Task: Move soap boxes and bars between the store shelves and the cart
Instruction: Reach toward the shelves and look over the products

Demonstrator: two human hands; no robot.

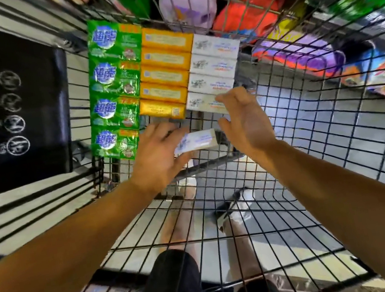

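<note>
Over the cart (283, 115), the left hand (158, 159) grips a white soap box (197, 140) between both palms; the right hand (246, 121), fingers relaxed, hovers just beside it.

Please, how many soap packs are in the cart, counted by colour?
Green packs: 4
Yellow boxes: 5
White boxes: 5, counting the one held by the left hand
Total: 14
</note>
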